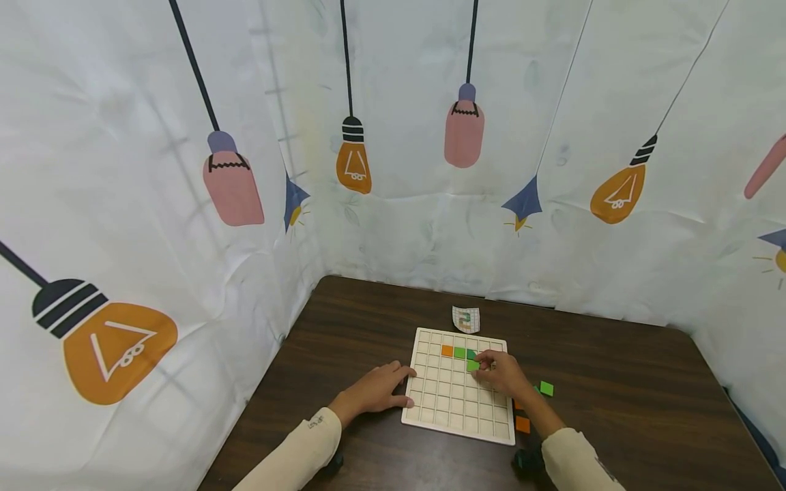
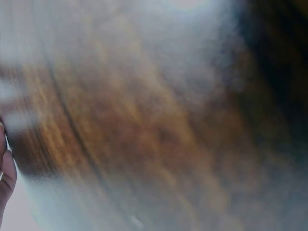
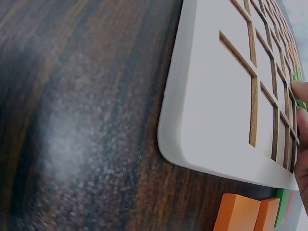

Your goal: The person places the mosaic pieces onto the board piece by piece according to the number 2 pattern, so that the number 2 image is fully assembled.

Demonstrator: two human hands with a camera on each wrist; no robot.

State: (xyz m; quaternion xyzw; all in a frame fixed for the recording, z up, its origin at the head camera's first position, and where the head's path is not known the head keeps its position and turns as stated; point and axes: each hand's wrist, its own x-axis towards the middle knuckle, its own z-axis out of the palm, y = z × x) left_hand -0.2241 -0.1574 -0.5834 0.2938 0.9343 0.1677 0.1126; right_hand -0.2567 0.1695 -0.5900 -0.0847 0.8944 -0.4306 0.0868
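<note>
Dark wood surface (image 1: 614, 389) carries the gridded board (image 1: 454, 409); left grip (image 1: 377, 390), loosely spread, rests at its edge, right grip (image 1: 505, 375) narrowly pinches a green tile (image 1: 472, 366) at upper-right cells, best squared before release.

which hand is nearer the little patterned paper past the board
Right. The right hand is over the right side of the board, fingertips short of the patterned paper; the left hand is at the board's left edge, farther away.
</note>
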